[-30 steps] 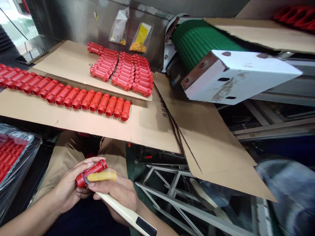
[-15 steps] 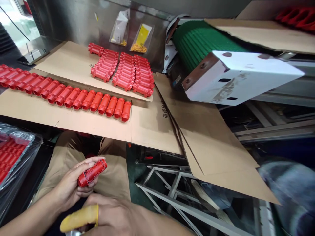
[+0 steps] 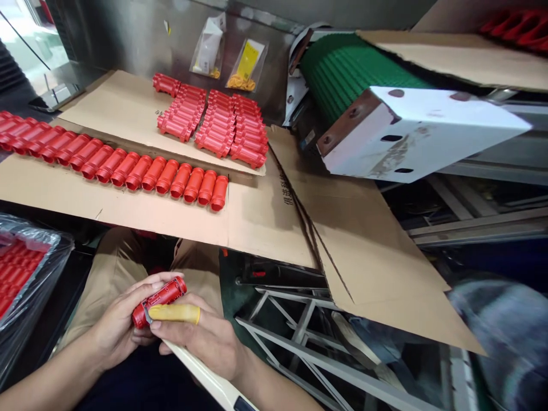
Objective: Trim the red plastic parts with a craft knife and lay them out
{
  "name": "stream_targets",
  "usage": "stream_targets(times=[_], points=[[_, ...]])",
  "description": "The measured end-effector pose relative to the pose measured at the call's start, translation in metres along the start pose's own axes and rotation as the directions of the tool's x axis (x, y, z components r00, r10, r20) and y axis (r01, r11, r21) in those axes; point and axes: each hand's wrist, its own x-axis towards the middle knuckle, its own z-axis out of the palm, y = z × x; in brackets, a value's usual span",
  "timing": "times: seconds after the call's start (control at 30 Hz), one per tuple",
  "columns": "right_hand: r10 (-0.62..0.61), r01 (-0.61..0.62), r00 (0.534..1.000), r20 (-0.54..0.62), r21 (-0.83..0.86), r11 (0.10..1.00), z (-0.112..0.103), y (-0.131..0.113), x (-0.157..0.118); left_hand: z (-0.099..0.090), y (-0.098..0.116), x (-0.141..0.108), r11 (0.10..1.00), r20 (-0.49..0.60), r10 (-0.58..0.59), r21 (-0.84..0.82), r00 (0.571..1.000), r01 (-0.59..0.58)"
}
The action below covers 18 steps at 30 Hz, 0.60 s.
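My left hand [image 3: 113,328] is closed around a red plastic tube [image 3: 166,292], held tilted above my lap. In my right hand [image 3: 214,345] is a slim knife-like tool [image 3: 199,371] with a long cream handle and a small grey metal tip. A yellow finger cot [image 3: 175,313] covers my right index finger, which lies along the tool towards the tube's lower end. The tip meets the tube there; its exact contact is partly hidden by the finger. A long row of similar red tubes [image 3: 154,173] lies on the cardboard [image 3: 261,225] in front.
Further back, red ribbed parts [image 3: 216,123] lie grouped in columns. Two clear bags [image 3: 246,65] with yellow items are beyond them. A green conveyor belt [image 3: 342,71] stands at the right. To my left is a plastic-lined bin [image 3: 60,245] of red parts; a metal frame [image 3: 299,337] is below.
My right hand has come up and over to the tube, bringing the cream-handled tool into view with its tip at the tube's lower end. My left hand keeps its hold, almost still.
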Motion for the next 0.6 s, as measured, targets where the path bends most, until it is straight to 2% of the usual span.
stream_targets(times=[0.1, 0.17, 0.27, 0.33, 0.4, 0.5, 0.6], points=[[0.114, -0.114, 0.993, 0.018, 0.284, 0.952, 0.003, 0.000, -0.002, 0.000, 0.001, 0.000, 1.000, 0.004, -0.008, -0.020, 1.000, 0.008], [0.135, -0.134, 0.991, 0.019, 0.317, 0.939, 0.005, 0.003, -0.003, 0.000, 0.001, 0.000, 0.999, 0.008, -0.018, -0.027, 1.000, 0.018], [0.026, -0.019, 0.999, -0.029, 0.219, 0.976, 0.007, 0.013, -0.005, 0.001, 0.001, 0.000, 0.999, 0.011, -0.035, -0.033, 0.999, 0.035], [-0.112, 0.118, 0.992, -0.059, 0.128, 0.985, 0.008, 0.021, -0.006, 0.001, 0.001, 0.000, 0.999, 0.015, -0.041, -0.034, 0.999, 0.041], [-0.218, 0.219, 0.975, -0.036, 0.027, 0.975, 0.006, 0.026, -0.006, 0.000, 0.001, 0.001, 0.999, 0.017, -0.037, -0.023, 0.999, 0.037], [-0.256, 0.258, 0.966, 0.044, -0.068, 0.964, -0.002, 0.025, 0.000, -0.002, 0.000, 0.002, 1.000, -0.006, -0.010, 0.009, 1.000, 0.010], [-0.248, 0.271, 0.957, 0.153, -0.158, 0.949, -0.010, 0.013, 0.012, -0.004, -0.001, 0.003, 0.999, -0.046, -0.011, 0.032, 0.999, 0.013]])
